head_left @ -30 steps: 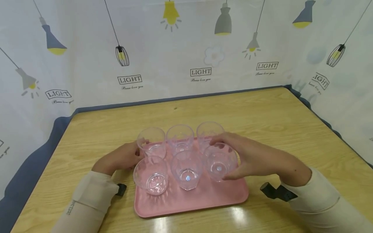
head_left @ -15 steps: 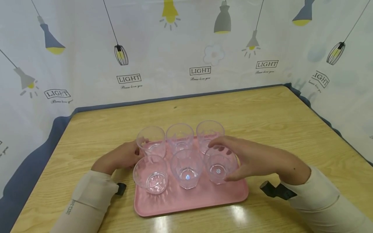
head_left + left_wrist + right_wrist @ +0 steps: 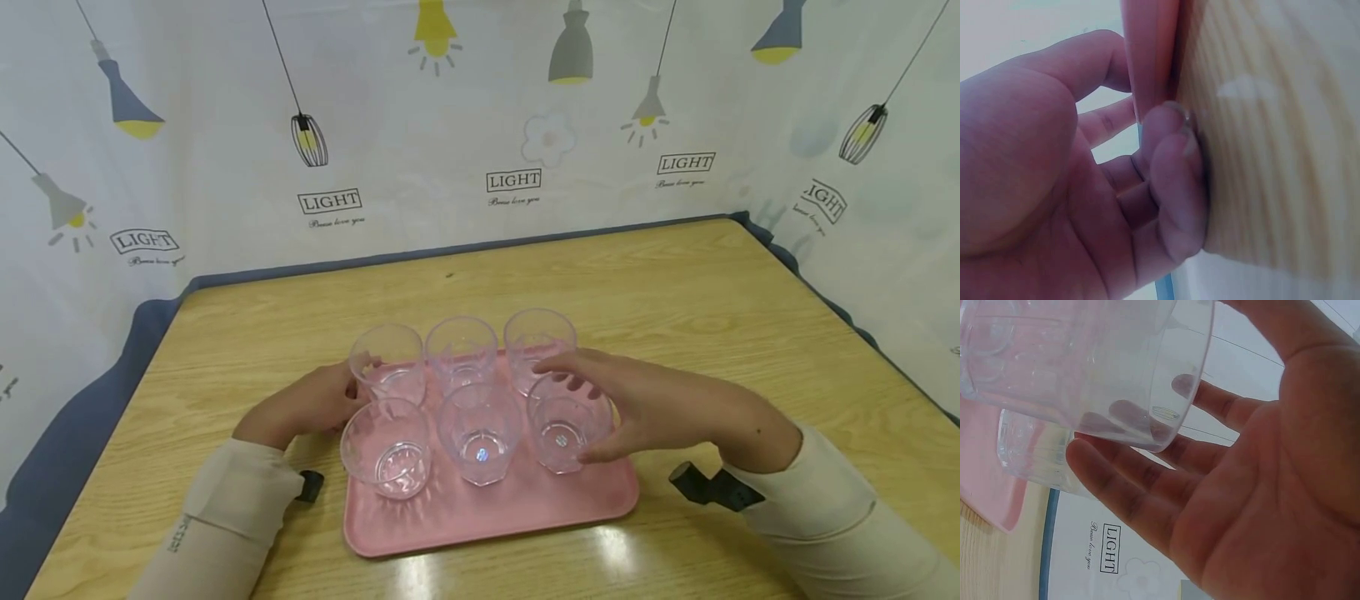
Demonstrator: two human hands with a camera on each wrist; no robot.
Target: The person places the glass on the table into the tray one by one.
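A pink tray (image 3: 495, 515) holds two rows of clear plastic cups. My left hand (image 3: 324, 400) grips its left edge; in the left wrist view the curled fingers (image 3: 1175, 181) lie at the tray's rim (image 3: 1149, 56), close against the tabletop. My right hand (image 3: 637, 404) reaches around the front right cup (image 3: 564, 429), thumb at the near side and fingers behind, loosely extended. From the right wrist, those fingers (image 3: 1129, 487) spread along the cup (image 3: 1104, 375) near its rim. The front middle cup (image 3: 480, 437) and front left cup (image 3: 386, 450) stand upright.
Behind them stand the back left cup (image 3: 390, 367), back middle cup (image 3: 462, 354) and back right cup (image 3: 540, 346). The wooden table (image 3: 652, 275) meets a lamp-printed cloth (image 3: 420, 150) along its far edge. Black wrist mounts (image 3: 716, 490) sit on both sleeves.
The front right cup has come down slightly to stand level with its row, and my right fingers have loosened around it. The left hand stays at the tray's edge.
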